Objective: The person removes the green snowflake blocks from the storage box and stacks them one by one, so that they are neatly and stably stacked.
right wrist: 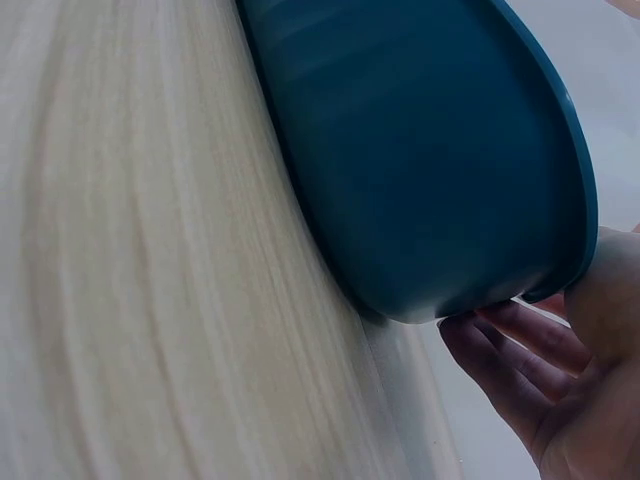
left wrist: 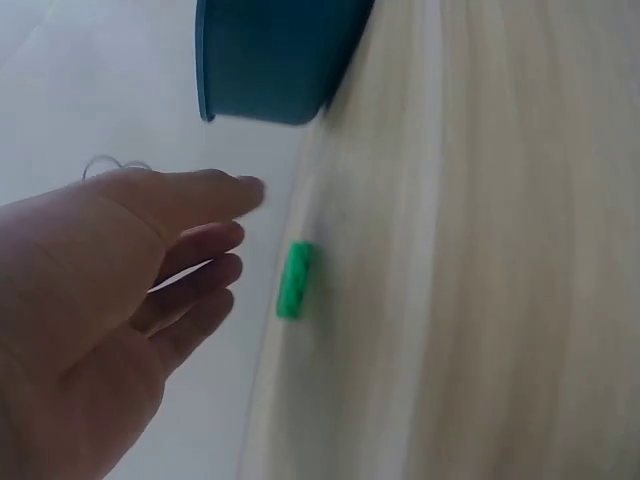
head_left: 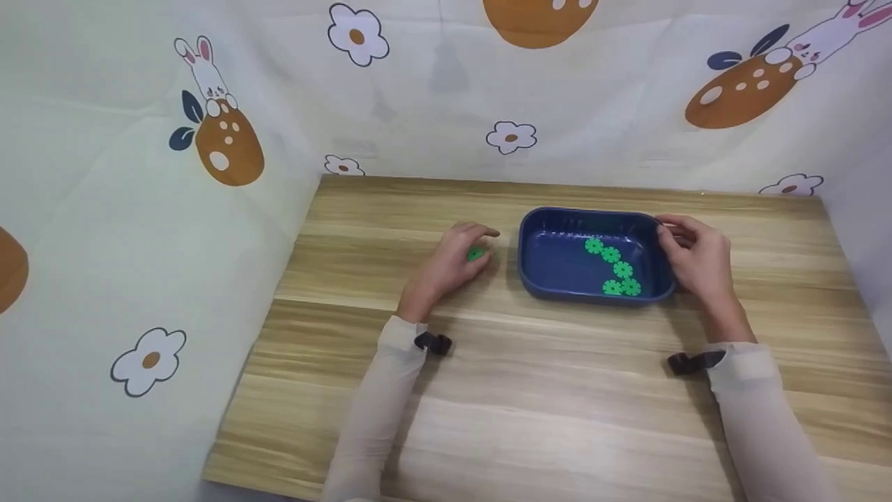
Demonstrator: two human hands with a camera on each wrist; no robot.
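We have a pale cloth backdrop (head_left: pixel 432 104) round the work area, printed with rabbits (head_left: pixel 212 87), brown spotted shapes (head_left: pixel 230 143) and outlined flowers (head_left: pixel 511 138). Below it, we log a wood-grain table (head_left: pixel 529 390), light with darker streaks. Two pale sleeves reach in from the near side: left sleeve (head_left: pixel 373 411), right sleeve (head_left: pixel 763 418). Next, a dark blue plastic bin (head_left: pixel 550 261), rectangular, rounded corners, standing on the table between the two hands, nearer the right.

Right hand (head_left: pixel 700 261): we mark it gripping the bin's right end, thumb at the rim, fingers along the outside wall. Left hand (head_left: pixel 449 258): moderately wide, fingers relaxed, thumb and fingertips apart, holding nothing; it hovers left of the bin, apart from it. At the wrists we note a black left mount (head_left: pixel 433 342) and a black right mount (head_left: pixel 697 362).

Smallest: green notched discs (head_left: pixel 623 269). We count at least five in the bin's right half, in a curved line, the near ones bunched by the front wall. One loose green piece (left wrist: pixel 294 280) lies on the table beneath the left hand, just beyond the fingertips in the left wrist view, edge-on; we cannot tell if it is one disc or several stacked.
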